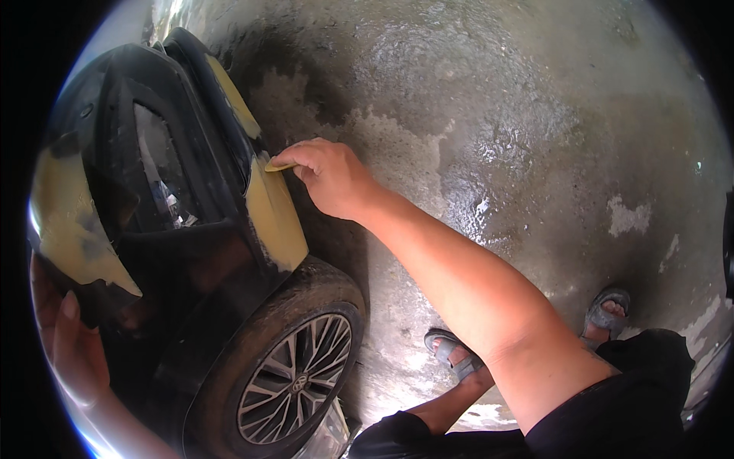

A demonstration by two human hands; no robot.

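A black car body (176, 268) fills the left side, with yellowish filler patches (76, 214) on it. My right hand (325, 176) pinches a thin yellowish pad (277, 167), perhaps sandpaper, against the top of the yellow-coated corner panel (277, 226) above the wheel. At the far left edge, my left hand (76, 352) rests on the dark bodywork with its fingers extended, below the large patch; part of it lies in the rim's distortion. A window (153, 145) sits between the coated areas.
The tyre and spoked wheel (294, 382) are at the lower middle. Wet, stained concrete floor (535, 153) spreads to the right. My sandalled feet (608, 314) stand beside the car, one under my right forearm.
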